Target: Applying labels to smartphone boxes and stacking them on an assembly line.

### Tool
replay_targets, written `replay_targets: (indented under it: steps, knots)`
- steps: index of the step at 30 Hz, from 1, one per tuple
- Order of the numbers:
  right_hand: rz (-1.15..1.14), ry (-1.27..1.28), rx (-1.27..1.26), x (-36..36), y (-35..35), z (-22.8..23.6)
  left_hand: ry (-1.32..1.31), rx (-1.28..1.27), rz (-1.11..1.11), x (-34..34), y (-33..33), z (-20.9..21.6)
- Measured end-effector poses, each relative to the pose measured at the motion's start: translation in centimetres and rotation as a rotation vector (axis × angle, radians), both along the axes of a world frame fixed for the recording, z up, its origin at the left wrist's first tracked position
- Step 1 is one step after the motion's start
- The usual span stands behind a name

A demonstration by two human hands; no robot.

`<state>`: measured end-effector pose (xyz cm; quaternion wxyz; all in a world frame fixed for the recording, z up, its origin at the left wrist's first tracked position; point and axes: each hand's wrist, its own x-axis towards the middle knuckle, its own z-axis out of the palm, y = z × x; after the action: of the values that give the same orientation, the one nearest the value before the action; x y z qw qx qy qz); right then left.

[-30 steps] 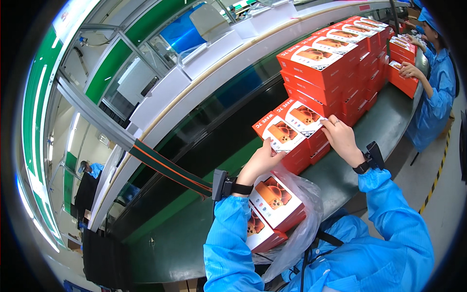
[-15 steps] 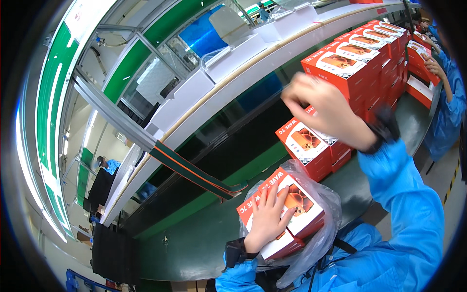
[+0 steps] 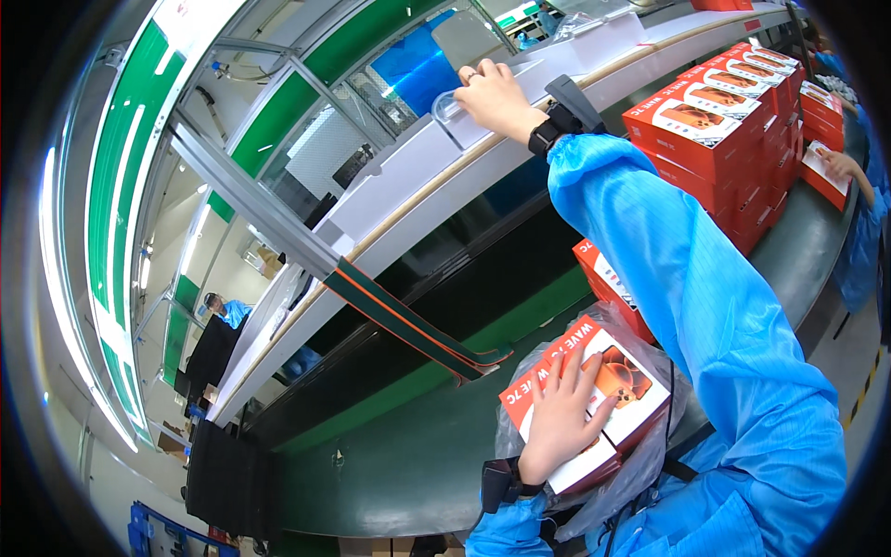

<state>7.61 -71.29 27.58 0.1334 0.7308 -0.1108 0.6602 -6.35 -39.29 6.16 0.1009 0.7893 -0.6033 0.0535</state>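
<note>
Okay, my left hand (image 3: 566,418) is palm down, fingers spread apart, flat on two red-and-white printed cardboard boxes (image 3: 636,381) sitting side by side in a crumpled see-through plastic bag (image 3: 639,485) on the smooth dark green table (image 3: 371,487), close to my body. My right hand (image 3: 499,100) reaches far forward over long white cardboard trays (image 3: 399,172), fingers bent, by a clear curved plastic piece (image 3: 447,121); can't tell if they're clamped on it. Tall stack of red rectangular boxes (image 3: 691,162) right of my sleeve.
</note>
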Motion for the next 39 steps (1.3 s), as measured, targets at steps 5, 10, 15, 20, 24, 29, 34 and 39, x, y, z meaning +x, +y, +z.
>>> replay_targets:
  steps: [5, 10, 15, 20, 24, 29, 34, 39]
  knots:
    - [-0.011, 0.056, -0.016, 0.2, -0.9, 0.4, 0.006, 0.002, -0.004, 0.0, -0.1, 0.1]
    - [0.072, 0.083, 0.1, -0.3, -0.6, 1.1, -0.004, -0.01, 0.0, 0.2, 0.1, -0.1]
    - [0.137, 0.088, 0.155, -0.7, -1.3, 1.2, 0.009, -0.014, 0.002, 0.1, 0.0, 0.0]
    - [0.084, -0.168, 0.223, -1.8, -4.9, 1.1, 0.033, 0.004, 0.007, -0.3, -0.1, 0.4]
    - [0.113, 0.171, 0.393, -2.5, -5.7, 0.3, 0.04, -0.034, 0.039, 0.1, 0.5, -0.1]
    - [0.077, 0.022, 0.224, -2.2, -6.7, -1.2, 0.29, -0.227, 0.005, 1.2, 1.6, 0.6]
    - [0.234, -0.046, 0.064, -4.9, -3.5, -2.9, 0.213, -1.056, 0.243, 10.6, 6.5, 7.2]
    - [0.661, 0.044, 0.124, -12.7, 7.2, -6.6, -0.117, -1.46, 0.687, 25.3, 17.2, 8.0]
